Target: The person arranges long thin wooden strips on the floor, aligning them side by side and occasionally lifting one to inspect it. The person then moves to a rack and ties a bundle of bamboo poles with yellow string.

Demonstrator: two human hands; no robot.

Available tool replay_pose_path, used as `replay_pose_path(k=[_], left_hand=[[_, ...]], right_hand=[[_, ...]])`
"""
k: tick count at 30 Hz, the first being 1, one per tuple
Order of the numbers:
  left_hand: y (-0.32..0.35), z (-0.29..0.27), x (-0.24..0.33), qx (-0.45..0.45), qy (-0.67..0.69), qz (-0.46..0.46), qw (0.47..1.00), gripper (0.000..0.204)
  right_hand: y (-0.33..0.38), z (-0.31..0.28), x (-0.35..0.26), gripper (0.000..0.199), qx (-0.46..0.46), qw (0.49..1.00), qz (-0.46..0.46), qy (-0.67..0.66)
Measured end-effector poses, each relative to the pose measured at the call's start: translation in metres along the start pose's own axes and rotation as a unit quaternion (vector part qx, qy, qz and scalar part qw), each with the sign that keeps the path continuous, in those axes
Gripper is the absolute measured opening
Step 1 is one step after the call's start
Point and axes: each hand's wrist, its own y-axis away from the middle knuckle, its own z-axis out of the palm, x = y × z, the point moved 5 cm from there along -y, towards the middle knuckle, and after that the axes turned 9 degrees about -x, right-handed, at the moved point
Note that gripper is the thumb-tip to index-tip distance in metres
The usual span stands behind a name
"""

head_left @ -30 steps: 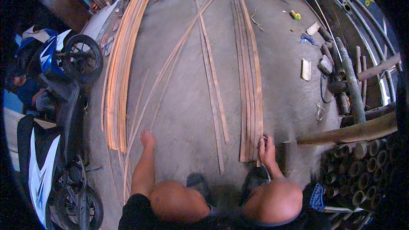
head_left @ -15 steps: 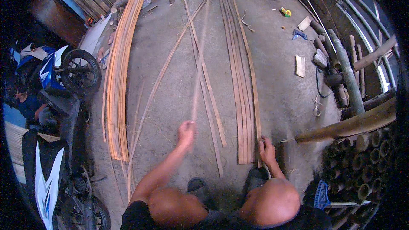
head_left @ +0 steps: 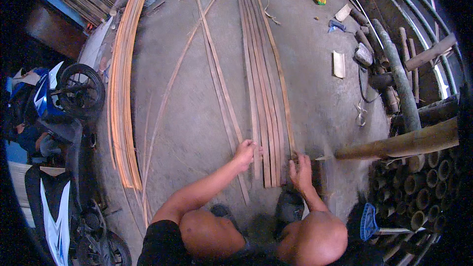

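Observation:
My left hand (head_left: 245, 154) is closed around a long, thin bamboo strip (head_left: 255, 161), whose near end sticks out below the fingers. This strip lies along the left side of a row of similar flat strips (head_left: 271, 170) on the floor. To the right of that row, my right hand (head_left: 301, 170) has its fingers apart. They are by the near end of a yellowish edge strip (head_left: 284, 98); whether they touch it is hard to make out. Several other thin strips (head_left: 217, 69) cross one another left of the row.
A thick stack of orange-brown strips (head_left: 127, 93) lies farther left, beside a parked motorbike (head_left: 81, 88). Right of me are a bamboo pole (head_left: 399, 140), stacked bamboo tubes (head_left: 419, 194) and a blue-headed brush (head_left: 368, 221). A person (head_left: 37, 138) sits at far left.
My left hand has moved right with the bamboo strip, bringing it beside the row. My right hand has loosened its fingers near the edge strip. The whole view has shifted slightly.

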Motion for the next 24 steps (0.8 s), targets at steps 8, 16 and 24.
replay_pose_path(k=[8, 16, 24], left_hand=[[0.002, -0.009, -0.031, -0.037, 0.004, -0.058, 0.998, 0.031], [0.003, -0.018, -0.035, -0.024, -0.022, -0.067, 0.997, 0.030], [0.010, -0.020, -0.039, -0.065, -0.054, -0.074, 0.994, 0.041]], right_hand=[[0.010, 0.050, -0.083, 0.050, -0.218, 0.950, 0.005, -0.226], [0.027, 0.078, -0.063, 0.054, -0.307, 0.930, 0.085, -0.182], [0.035, 0.073, -0.060, 0.050, -0.243, 0.957, 0.050, -0.151]])
